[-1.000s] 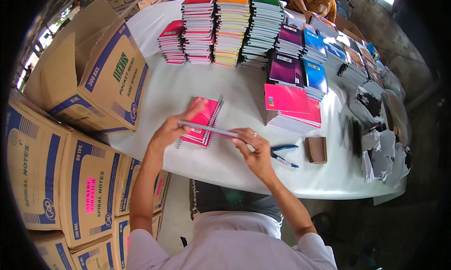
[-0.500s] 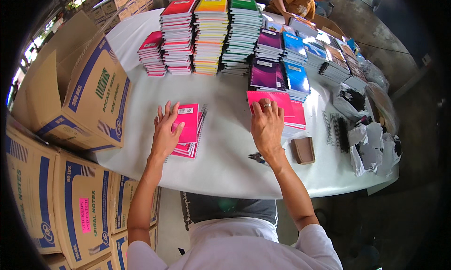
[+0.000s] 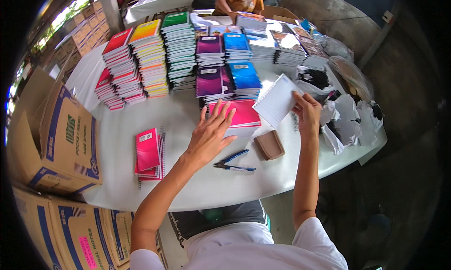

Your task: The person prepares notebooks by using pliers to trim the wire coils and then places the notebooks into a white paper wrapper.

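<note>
Held up in my right hand (image 3: 307, 112) is a small notepad (image 3: 277, 101), its white lined page facing me. Punched holes run along one edge of it. My right thumb and fingers pinch its right side. My left hand (image 3: 211, 134) is open with fingers spread, its fingertips at the left edge of a pile of pink-covered notepads (image 3: 243, 113); whether they touch it I cannot tell. Farther left lie a few pink spiral notebooks (image 3: 147, 150), stacked unevenly. Blue-handled pliers (image 3: 235, 162) rest below the pink pile, next to a brown, shallow block-like piece (image 3: 269, 144).
Tall stacks of red (image 3: 117, 41), yellow (image 3: 145, 31) and green notebooks (image 3: 176, 19) stand at the back left. Purple (image 3: 210, 77) and blue notebooks (image 3: 245, 76) sit behind the pink pile. Torn white wrapping (image 3: 345, 115) holds black coils. Cartons (image 3: 70, 134) line the left; a person (image 3: 239, 0) works opposite.
My right hand has left the pink pile, lifting a notepad to the right with its lined side showing. My left hand has moved from the pink spiral notebooks to the pink pile. The view has shifted right.
</note>
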`<control>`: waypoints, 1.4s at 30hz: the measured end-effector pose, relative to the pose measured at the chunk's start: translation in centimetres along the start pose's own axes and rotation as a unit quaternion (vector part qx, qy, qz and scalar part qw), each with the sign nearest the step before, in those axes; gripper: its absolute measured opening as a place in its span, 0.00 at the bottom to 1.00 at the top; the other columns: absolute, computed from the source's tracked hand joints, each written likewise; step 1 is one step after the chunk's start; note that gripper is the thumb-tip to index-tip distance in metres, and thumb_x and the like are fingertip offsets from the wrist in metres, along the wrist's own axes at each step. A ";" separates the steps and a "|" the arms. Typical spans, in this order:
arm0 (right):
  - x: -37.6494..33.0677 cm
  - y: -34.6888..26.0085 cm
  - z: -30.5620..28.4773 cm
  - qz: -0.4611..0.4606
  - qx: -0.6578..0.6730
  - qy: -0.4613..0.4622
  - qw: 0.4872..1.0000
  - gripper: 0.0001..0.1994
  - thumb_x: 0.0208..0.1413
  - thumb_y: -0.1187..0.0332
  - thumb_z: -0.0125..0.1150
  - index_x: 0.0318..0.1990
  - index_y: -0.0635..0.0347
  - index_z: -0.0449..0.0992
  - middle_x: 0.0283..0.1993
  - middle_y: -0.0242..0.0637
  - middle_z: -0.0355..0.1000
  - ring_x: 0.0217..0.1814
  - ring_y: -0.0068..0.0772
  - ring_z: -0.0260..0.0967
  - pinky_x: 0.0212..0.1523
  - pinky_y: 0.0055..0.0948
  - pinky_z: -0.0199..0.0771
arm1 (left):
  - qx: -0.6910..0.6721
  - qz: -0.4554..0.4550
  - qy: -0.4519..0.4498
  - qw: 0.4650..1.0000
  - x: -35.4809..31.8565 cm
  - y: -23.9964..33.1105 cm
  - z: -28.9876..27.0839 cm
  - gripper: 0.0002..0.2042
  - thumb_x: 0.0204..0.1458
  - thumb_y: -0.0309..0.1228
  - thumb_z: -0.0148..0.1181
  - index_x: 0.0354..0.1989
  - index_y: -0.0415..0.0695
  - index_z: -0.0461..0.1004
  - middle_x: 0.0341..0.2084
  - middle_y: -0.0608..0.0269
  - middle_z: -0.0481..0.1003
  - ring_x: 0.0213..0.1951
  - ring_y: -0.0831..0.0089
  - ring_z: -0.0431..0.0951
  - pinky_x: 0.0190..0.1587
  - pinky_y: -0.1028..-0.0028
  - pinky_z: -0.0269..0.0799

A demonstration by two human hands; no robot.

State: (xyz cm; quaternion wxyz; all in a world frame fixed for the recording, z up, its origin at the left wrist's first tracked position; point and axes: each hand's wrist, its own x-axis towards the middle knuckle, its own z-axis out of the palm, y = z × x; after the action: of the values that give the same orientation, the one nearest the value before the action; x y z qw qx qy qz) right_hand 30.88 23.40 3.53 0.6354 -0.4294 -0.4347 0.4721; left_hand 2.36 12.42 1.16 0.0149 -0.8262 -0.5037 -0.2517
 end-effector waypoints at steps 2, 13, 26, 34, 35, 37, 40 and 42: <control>1.3 1.4 -2.3 -0.001 -0.019 0.027 0.999 0.06 0.53 0.70 0.67 0.35 0.62 0.81 0.29 0.27 0.75 0.28 0.19 0.71 0.27 0.21 0.72 | 0.039 0.008 -0.012 0.999 1.3 0.2 1.5 0.34 0.55 0.42 0.61 0.67 0.41 0.59 0.68 0.52 0.58 0.71 0.55 0.52 0.70 0.50 0.47; -0.4 3.8 -5.5 -0.031 -0.049 0.072 0.996 0.10 0.55 0.68 0.66 0.41 0.63 0.81 0.31 0.28 0.76 0.32 0.20 0.72 0.31 0.24 0.74 | 0.076 -0.033 -0.088 0.993 2.4 0.5 1.5 0.27 0.55 0.39 0.60 0.64 0.47 0.65 0.64 0.57 0.65 0.66 0.50 0.61 0.64 0.54 0.63; 7.7 12.6 -6.6 0.073 -0.296 -0.044 0.951 0.10 0.50 0.69 0.67 0.30 0.71 0.80 0.26 0.40 0.74 0.26 0.28 0.71 0.26 0.30 0.70 | -0.065 -0.055 -0.178 0.980 6.1 -2.1 -1.5 0.24 0.54 0.46 0.62 0.59 0.51 0.73 0.57 0.58 0.72 0.55 0.54 0.74 0.56 0.61 0.71; -2.0 3.1 1.4 0.095 -0.144 -0.234 0.957 0.15 0.59 0.59 0.63 0.38 0.65 0.80 0.27 0.34 0.73 0.27 0.24 0.69 0.28 0.26 0.67 | -0.142 -0.104 -0.181 0.968 5.6 -2.5 -2.6 0.22 0.54 0.44 0.63 0.57 0.52 0.75 0.53 0.55 0.75 0.49 0.54 0.78 0.52 0.66 0.72; -3.0 2.2 2.4 0.153 -0.118 -0.242 0.951 0.15 0.60 0.58 0.63 0.38 0.64 0.80 0.28 0.33 0.74 0.26 0.21 0.67 0.26 0.23 0.65 | -0.144 -0.112 -0.188 0.965 5.8 -2.3 -2.7 0.22 0.54 0.45 0.63 0.56 0.53 0.75 0.52 0.56 0.76 0.48 0.54 0.79 0.52 0.64 0.72; -3.2 1.8 2.8 0.228 -0.049 -0.249 0.940 0.14 0.60 0.58 0.64 0.39 0.63 0.78 0.28 0.32 0.73 0.23 0.17 0.64 0.22 0.18 0.60 | -0.148 -0.118 -0.196 0.962 6.2 -2.1 -2.9 0.22 0.54 0.45 0.63 0.56 0.53 0.75 0.51 0.56 0.76 0.46 0.56 0.80 0.51 0.65 0.73; -2.7 2.9 2.7 0.274 0.052 -0.252 0.927 0.12 0.58 0.62 0.66 0.39 0.63 0.77 0.28 0.32 0.72 0.20 0.15 0.61 0.18 0.15 0.53 | -0.158 -0.109 -0.191 0.963 6.2 -2.4 -2.8 0.22 0.54 0.43 0.64 0.57 0.52 0.74 0.50 0.50 0.76 0.38 0.61 0.80 0.46 0.68 0.73; -2.7 3.4 2.5 0.293 0.089 -0.257 0.917 0.11 0.56 0.66 0.68 0.40 0.63 0.76 0.28 0.32 0.72 0.19 0.15 0.60 0.16 0.14 0.50 | -0.160 -0.094 -0.175 0.967 6.1 -2.9 -2.2 0.23 0.54 0.44 0.64 0.58 0.53 0.74 0.48 0.48 0.76 0.34 0.67 0.79 0.44 0.67 0.73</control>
State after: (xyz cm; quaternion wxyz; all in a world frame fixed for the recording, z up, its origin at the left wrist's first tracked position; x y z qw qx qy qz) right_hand 27.25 21.77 0.49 0.3713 -0.3430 -0.3937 0.7678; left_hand 1.23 18.26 5.03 -0.2300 -0.7979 -0.5272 -0.1805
